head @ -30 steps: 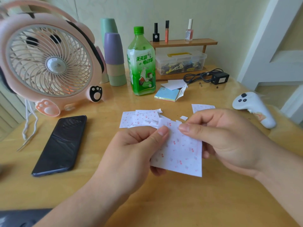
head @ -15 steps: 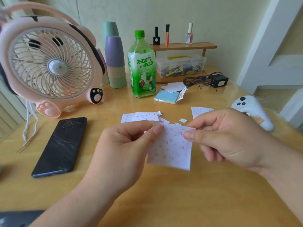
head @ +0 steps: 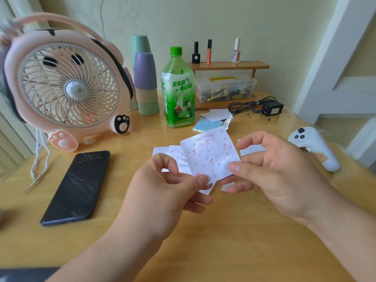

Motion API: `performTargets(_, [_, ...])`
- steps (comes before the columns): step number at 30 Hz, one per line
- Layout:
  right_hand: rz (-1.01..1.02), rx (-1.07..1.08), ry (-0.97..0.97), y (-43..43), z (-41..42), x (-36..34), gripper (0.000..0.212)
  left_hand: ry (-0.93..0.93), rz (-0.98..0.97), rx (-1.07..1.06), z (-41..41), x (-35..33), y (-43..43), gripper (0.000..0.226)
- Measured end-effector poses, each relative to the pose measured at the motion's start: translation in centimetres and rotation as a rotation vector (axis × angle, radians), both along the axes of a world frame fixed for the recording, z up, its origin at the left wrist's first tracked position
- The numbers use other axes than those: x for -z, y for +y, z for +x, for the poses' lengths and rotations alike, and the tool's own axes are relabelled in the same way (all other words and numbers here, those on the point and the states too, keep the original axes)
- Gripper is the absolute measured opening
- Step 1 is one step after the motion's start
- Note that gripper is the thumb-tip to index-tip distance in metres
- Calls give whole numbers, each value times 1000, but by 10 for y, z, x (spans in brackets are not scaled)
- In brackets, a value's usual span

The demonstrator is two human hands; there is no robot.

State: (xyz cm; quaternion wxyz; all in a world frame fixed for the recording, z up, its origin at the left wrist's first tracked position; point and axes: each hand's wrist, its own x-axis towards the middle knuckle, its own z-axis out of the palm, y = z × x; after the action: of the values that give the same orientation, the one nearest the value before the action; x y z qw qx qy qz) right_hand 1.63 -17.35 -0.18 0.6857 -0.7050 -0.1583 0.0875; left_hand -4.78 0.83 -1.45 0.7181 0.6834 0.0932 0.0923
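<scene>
Holding: both hands have the patterned paper square [head: 209,155] up over the table [head: 223,251], turned like a diamond. The left hand [head: 162,192] pinches its bottom corner, and the right hand [head: 278,174] pinches the right corner, thumb on top.
Edges: the square's top and left edges are free, nothing touching them.
Room to move: there's an open stretch of wood on the near side of the hands. A phone [head: 77,186] lies off left and a white controller [head: 313,147] sits by the table's right edge.
Hard to see: the right hand's lower fingers go behind the sheet, and the paper scraps [head: 162,150] lying under it are half covered.
Surface: glossy yellowish wood.
Room: pink fan [head: 67,92], stacked cups [head: 145,72] and green bottle [head: 178,92] at the back, against a pale wall.
</scene>
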Motion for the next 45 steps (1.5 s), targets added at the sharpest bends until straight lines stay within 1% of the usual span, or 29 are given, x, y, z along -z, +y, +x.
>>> performTargets(2, [19,-19,19,-2,0,-3,32,2,-55,27,-1,-1,2,44])
performTargets(5, [1,-97,79,-8,2,-10,43,53,-148,68,1,2,3,61])
performTargets(6, [-29,-135,97,-10,3,-11,45,66,-157,81,2,5,5,59])
performTargets(8, [-107,-211,118,-14,5,-11,47,73,-126,87,4,9,7,45])
performTargets(11, [-164,-273,131,-17,8,-8,40,75,-98,99,5,10,8,38])
performTargets(13, [-170,-268,136,-20,12,-4,37,112,-117,167,5,8,11,34])
performTargets(15, [-169,-256,140,-23,19,-2,32,183,-101,281,4,5,11,30])
performTargets(16, [-175,-251,137,-25,22,-1,30,218,-68,335,3,4,11,31])
performTargets(18, [-202,-260,131,-32,28,-2,24,249,73,394,0,4,8,41])
performTargets(20, [-249,-317,130,-41,32,-6,12,249,252,403,-3,3,4,52])
performTargets(22, [-338,-352,123,-51,35,-11,8,239,350,392,-5,1,1,55])
performTargets(23, [-363,-313,108,-55,38,-13,8,227,379,364,-5,1,0,54])
performTargets(24, [-348,-228,87,-58,43,-13,8,209,411,321,-5,0,-1,51])
performTargets(27, [-116,183,30,-67,66,-4,13,138,489,177,-5,1,0,39])
performTargets(28, [-57,286,20,-68,72,0,12,120,504,145,-4,2,1,35])
performTargets(29, [-40,357,10,-69,78,4,10,106,517,119,-3,4,3,28])
performTargets(30, [-61,401,-3,-70,82,7,9,98,524,101,-2,5,4,19])
performTargets(31, [-142,429,-29,-71,84,10,9,93,531,89,0,6,5,11])
performTargets(32, [-279,447,-67,-72,83,11,9,87,541,79,1,7,5,7])
performTargets(34, [-588,463,-152,-73,79,11,5,77,588,44,3,9,6,10])
performTargets(35, [-680,454,-184,-72,77,10,2,79,626,14,4,10,8,9])
performTargets(38, [-762,377,-228,-64,70,7,11,106,782,-90,12,14,19,4])
performTargets(39, [-777,333,-251,-59,66,6,15,133,843,-91,15,16,23,14])
performTargets(42, [-797,170,-277,-43,50,9,17,258,1020,-51,22,20,29,61])
performTargets(43, [-786,109,-268,-37,44,12,17,284,1066,-49,23,19,28,72])
performTargets(45, [-777,-9,-269,-25,32,19,15,306,1130,-45,25,18,23,83])
